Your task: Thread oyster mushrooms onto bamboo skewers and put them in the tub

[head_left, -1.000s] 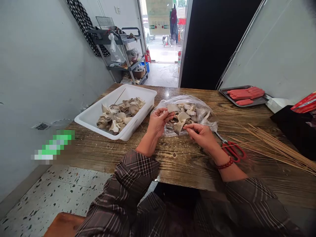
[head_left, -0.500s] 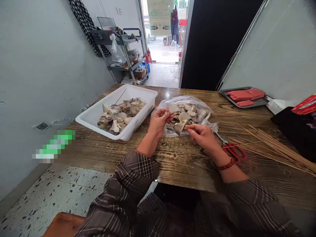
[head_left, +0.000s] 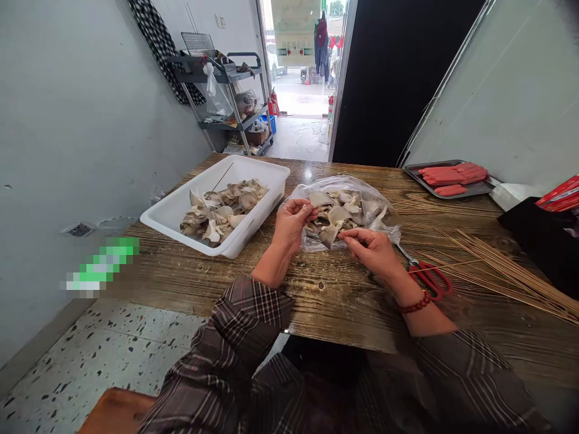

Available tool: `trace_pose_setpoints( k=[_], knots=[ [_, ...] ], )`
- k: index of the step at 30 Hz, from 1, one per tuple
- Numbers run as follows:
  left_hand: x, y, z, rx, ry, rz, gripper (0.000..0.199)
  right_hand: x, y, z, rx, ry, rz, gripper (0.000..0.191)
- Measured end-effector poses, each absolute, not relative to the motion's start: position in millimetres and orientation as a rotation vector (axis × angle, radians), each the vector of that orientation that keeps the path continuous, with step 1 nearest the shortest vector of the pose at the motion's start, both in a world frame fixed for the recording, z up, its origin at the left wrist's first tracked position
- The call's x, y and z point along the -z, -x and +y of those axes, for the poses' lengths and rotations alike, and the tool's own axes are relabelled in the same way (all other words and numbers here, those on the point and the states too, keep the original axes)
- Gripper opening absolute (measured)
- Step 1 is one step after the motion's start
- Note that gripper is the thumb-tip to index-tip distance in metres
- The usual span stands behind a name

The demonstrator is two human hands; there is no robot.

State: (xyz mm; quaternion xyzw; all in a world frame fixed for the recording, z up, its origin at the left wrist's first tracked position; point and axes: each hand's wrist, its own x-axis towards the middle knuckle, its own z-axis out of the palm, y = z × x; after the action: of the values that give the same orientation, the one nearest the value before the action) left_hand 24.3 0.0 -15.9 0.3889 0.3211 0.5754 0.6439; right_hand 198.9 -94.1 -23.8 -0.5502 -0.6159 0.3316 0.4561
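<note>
My left hand [head_left: 292, 223] is closed in a pinch on the edge of a grey oyster mushroom piece [head_left: 321, 199]. My right hand [head_left: 371, 248] also pinches, its fingertips at the lower edge of another mushroom piece [head_left: 329, 235]; a thin bamboo skewer seems to be between them, mostly hidden by the fingers. Beneath both hands lies an open clear plastic bag [head_left: 380, 196] with oyster mushrooms. Red-handled scissors [head_left: 429, 278] lie beside my right wrist, blades toward the bag.
Left of the bag stands a white plastic tub [head_left: 163, 222] holding mushrooms and a skewer. Loose bamboo skewers [head_left: 511, 265] spread across the table's right side. Behind them are a dark tray [head_left: 414, 172] of pink sausages [head_left: 452, 173] and a black box [head_left: 534, 235] with red packets.
Both hands keep nearly the same pose over the bag. The view has shifted very slightly; nothing is visibly taken up or let go.
</note>
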Motion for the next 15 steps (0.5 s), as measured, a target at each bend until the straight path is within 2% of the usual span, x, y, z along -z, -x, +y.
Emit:
trace_pose_setpoints(
  k=[15],
  knots=[
    [15.6, -25.9, -2.5, -1.356, -1.041, 0.779, 0.026, 23.9, -200.4, -92.9, -0.8, 1.396, -1.535, 0.033]
  ],
)
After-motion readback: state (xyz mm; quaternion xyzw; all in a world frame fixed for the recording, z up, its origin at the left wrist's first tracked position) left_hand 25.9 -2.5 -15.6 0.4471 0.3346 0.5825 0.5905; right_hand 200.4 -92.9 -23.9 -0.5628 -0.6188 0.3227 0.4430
